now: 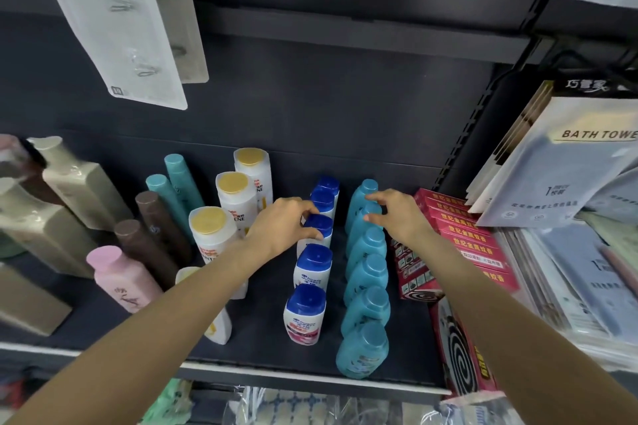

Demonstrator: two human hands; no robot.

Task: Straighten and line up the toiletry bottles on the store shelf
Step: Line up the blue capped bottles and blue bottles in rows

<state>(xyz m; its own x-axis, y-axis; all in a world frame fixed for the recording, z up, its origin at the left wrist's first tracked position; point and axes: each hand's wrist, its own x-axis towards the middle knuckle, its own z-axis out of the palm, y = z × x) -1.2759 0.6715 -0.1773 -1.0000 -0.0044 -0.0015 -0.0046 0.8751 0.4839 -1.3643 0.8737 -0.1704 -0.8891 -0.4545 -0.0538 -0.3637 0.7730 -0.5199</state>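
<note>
Both forearms reach in from the bottom edge toward the rear of the shelf (262, 342). Left hand (281, 228) pinches a blue-capped white shampoo bottle (319, 228), third from the front in its file, thumb and fingers curled round the cap. Right hand (397, 214) has curled fingertips on the second-from-rear teal bottle (366, 221), thumb low against its side; it looks like a light grip, though how firm I cannot tell.

Blue-capped file: five or so bottles, front one (303, 316) set slightly left of the rest, so the line bends. Teal file (366, 286): six or so, packed cap to shoulder, fairly straight.

Risks, as I judge them:
- Bottles stand close, narrow-based. A sideways nudge on either gripped bottle could topple neighbours front and back, domino fashion.
- Left forearm passes directly over the gold-capped white bottles (221, 228); dropping the elbow could knock the front ones over.
- Right wrist hangs just beside the red mosquito-coil boxes (459, 238); pulling back carelessly may drag one off the stack.
- Both hands working at once splits attention; one file could skew while the other is set.
</note>
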